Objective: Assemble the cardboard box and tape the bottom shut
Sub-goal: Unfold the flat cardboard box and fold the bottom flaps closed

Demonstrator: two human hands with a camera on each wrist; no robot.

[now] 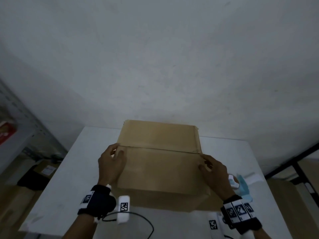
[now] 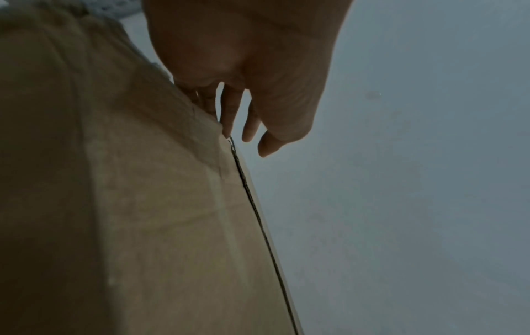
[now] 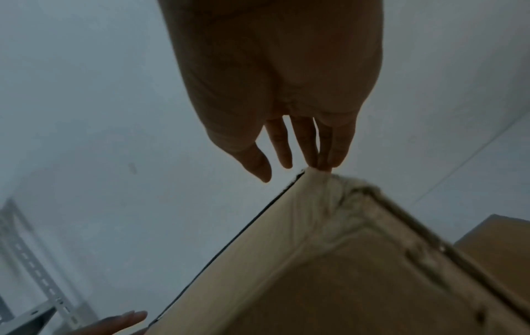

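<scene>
A brown cardboard box (image 1: pixel 160 169) stands on the white table (image 1: pixel 69 187), its two long flaps folded flat and meeting at a seam across the top. My left hand (image 1: pixel 117 150) is at the seam's left end, fingers touching the near flap's corner. In the left wrist view the left hand (image 2: pixel 249 136) has fairly straight fingers on the flap edge of the box (image 2: pixel 157 204), thumb apart. My right hand (image 1: pixel 204 163) is at the seam's right end. In the right wrist view the right hand (image 3: pixel 295 172) touches the flap corner of the box (image 3: pixel 344 283) with straight fingertips, thumb free.
Blue and white items (image 1: pixel 241 183) lie on the table right of the box. A black cable (image 1: pixel 138 219) loops near the front edge. A metal rack (image 1: pixel 20 126) stands at the left, with cartons (image 1: pixel 43 169) on the floor. A plain wall lies behind the table.
</scene>
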